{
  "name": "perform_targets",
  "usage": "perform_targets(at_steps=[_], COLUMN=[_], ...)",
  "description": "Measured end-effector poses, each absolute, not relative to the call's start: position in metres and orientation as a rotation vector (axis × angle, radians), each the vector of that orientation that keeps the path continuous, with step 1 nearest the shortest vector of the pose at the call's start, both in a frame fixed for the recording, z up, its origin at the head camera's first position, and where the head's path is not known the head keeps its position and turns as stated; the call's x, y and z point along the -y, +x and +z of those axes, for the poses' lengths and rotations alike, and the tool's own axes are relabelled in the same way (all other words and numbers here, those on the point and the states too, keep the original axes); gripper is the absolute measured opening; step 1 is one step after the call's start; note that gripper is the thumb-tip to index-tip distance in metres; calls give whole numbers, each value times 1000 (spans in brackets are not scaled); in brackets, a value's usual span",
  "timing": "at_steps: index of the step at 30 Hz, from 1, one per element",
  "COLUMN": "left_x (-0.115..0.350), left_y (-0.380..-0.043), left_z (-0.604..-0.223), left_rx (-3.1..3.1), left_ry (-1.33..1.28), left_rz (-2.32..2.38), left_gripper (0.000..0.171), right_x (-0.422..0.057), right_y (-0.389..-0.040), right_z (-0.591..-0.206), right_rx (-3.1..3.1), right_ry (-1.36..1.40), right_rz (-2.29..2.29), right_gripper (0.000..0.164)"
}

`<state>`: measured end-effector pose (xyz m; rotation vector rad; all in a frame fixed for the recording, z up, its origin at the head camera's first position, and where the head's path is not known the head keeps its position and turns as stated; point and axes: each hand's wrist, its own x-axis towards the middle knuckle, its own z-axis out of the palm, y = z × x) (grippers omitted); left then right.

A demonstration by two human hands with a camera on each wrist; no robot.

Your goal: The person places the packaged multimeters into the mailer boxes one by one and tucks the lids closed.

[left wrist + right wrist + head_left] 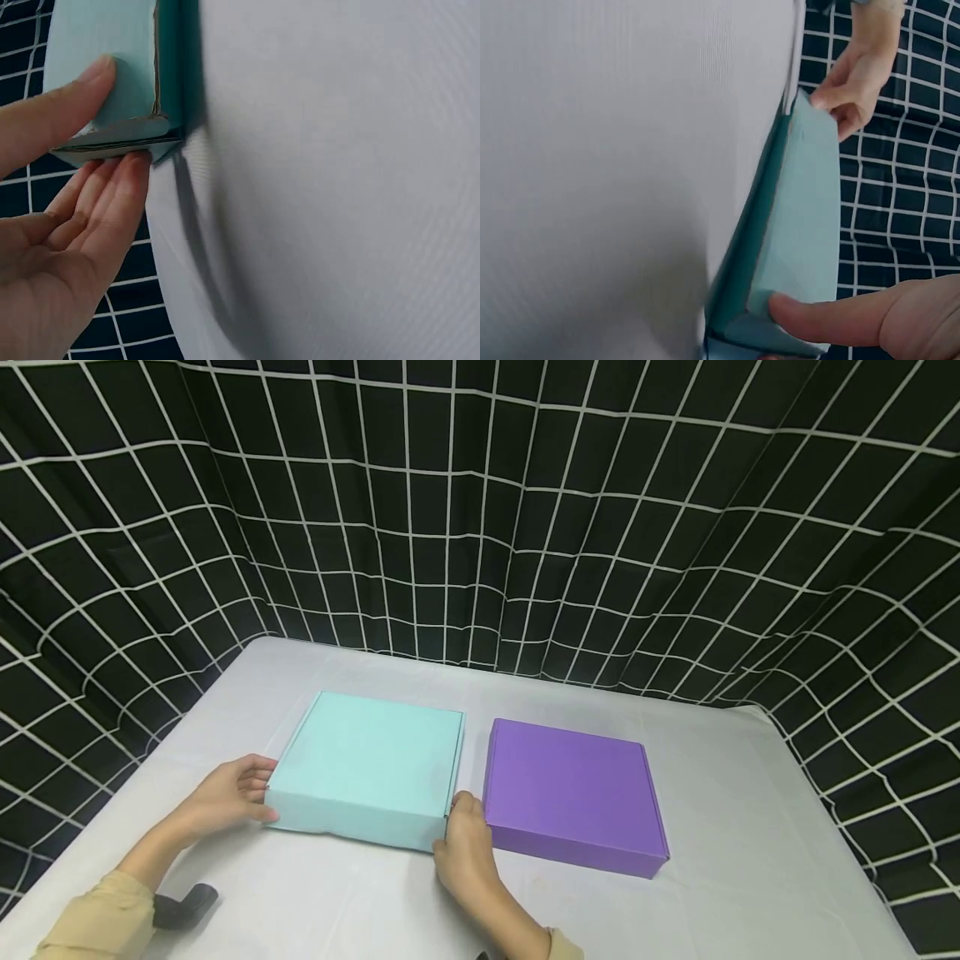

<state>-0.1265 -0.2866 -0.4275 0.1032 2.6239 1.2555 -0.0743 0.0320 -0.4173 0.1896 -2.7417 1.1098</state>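
A light turquoise cardboard box (pixel 367 760), its lid closed, lies left of the middle of the table. At its front left corner my left hand (pixel 225 797) grips it, the thumb on the front face and the fingers on the left side, as the left wrist view shows. My right hand (pixel 468 852) holds the front right corner, its thumb (pixel 817 319) pressed on the front face; its other fingers are mostly hidden. Close beside that hand, a purple cardboard box (pixel 573 793) lies closed to the right of the turquoise one, with a narrow gap between them.
White cloth covers the table (pixel 720 827). A black curtain with a white grid (pixel 480 510) hangs along the back and both sides. A dark, bent object (pixel 186 907) shows by the left sleeve, near the front left of the table.
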Motion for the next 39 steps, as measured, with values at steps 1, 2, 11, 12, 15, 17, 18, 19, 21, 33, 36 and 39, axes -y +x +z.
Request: perform_targets(at_steps=[1,2,11,12,15,17,18,19,21,33,36,39], left_x=[285,284,277,277,276,276,276,276,276,270,270,271], left_y=[-127,-128,-132,-132,-130,-130,-130,-130,-130,-131,-132,-132], left_z=[-429,-429,-429,-429,-426,-424,-424,-424,-425,-428,-429,-430], left_rx=[-2648,-2670,-2747,-2755,-2771,-2783,-2788,-2792,-2798,-2763,-2756,-2755], left_ry=[105,106,153,153,143,136,132,132,126,97,96,95], left_rz=[1243,1234,1250,1244,1236,1231,1234,1237,1250,1287,1293,1286], left_gripper=[77,76,69,68,66,64,63,62,61,59,60,60], right_x=[-33,-34,-42,-43,-44,-43,-43,-43,-43,-47,-47,-48], right_y=[-76,-77,-85,-86,-88,-88,-88,-89,-89,-90,-91,-91], right_z=[-417,-417,-415,-415,-414,-413,-413,-413,-414,-418,-418,-418], right_rx=[2741,2737,2702,2696,2675,2667,2665,2656,2650,2629,2625,2619], right_ry=[194,199,232,236,258,275,280,288,288,322,328,354], right_rz=[1080,1049,1002,1005,1001,979,965,951,922,786,773,761], right_gripper=[44,42,43,43,39,38,37,36,34,34,34,37])
